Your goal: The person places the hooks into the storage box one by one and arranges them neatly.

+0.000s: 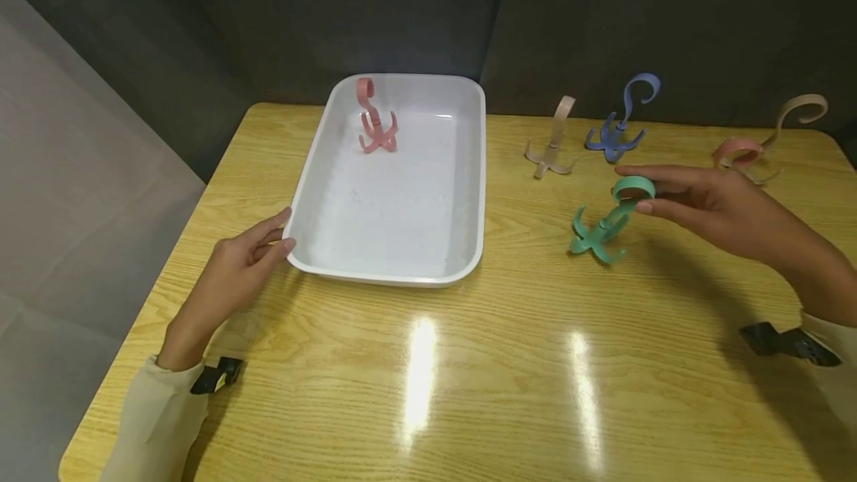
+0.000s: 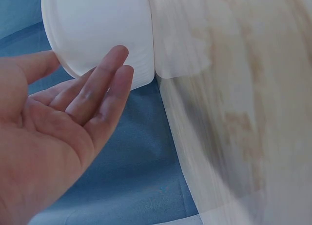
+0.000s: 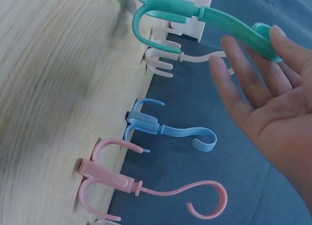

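Note:
A white rectangular tray (image 1: 384, 280) lies on the table, with a pink multi-prong hook (image 1: 378, 136) standing inside near its back left. My left hand (image 1: 234, 270) grips the tray's front left corner, thumb at the rim (image 2: 57, 64) and fingers along the outer wall. Right of the tray, my right hand (image 1: 710, 203) pinches the curled top of a green multi-prong hook (image 1: 596, 236) between thumb and fingers. The green hook's prongs point down, tilted toward the left. In the right wrist view its stem (image 3: 234, 26) runs into the fingertips.
Behind the green hook stand a beige hook (image 1: 552, 151) and a blue hook (image 1: 616, 136). Farther right are another pink hook (image 1: 736, 147), partly behind my right hand, and another beige hook (image 1: 800, 104). A dark cloth (image 1: 402, 13) hangs behind the wooden table (image 1: 495, 370).

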Motion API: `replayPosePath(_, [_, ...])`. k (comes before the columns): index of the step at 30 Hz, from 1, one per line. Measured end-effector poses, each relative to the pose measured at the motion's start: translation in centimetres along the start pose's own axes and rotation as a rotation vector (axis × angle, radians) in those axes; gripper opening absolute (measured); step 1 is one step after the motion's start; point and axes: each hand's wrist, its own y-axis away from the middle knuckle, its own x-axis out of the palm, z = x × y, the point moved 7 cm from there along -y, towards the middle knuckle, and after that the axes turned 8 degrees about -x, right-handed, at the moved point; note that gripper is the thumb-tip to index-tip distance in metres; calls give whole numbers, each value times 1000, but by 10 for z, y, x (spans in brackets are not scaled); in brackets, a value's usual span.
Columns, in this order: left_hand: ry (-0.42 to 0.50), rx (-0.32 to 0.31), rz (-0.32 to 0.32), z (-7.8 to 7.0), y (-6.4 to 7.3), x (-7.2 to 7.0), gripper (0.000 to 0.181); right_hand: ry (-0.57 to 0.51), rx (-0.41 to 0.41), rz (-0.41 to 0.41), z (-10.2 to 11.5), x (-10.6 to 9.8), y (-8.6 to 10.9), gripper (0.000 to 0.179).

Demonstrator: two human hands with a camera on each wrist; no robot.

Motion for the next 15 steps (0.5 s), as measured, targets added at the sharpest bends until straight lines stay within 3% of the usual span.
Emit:
replayPosePath(3, [1,-9,5,1,0,0,52,-1,-45,-27,3,-2,-4,60])
replayPosePath(8, [3,-5,4,1,-1,0,52,10,-43,-71,7,-5,-10,52])
replayPosePath(11, [2,-3,4,1,-1,0,52,17,-23,-92,9,-7,-14,44])
replayPosePath(15, [1,-12,7,2,0,0,53,22,63,-133,8,-8,-17,29])
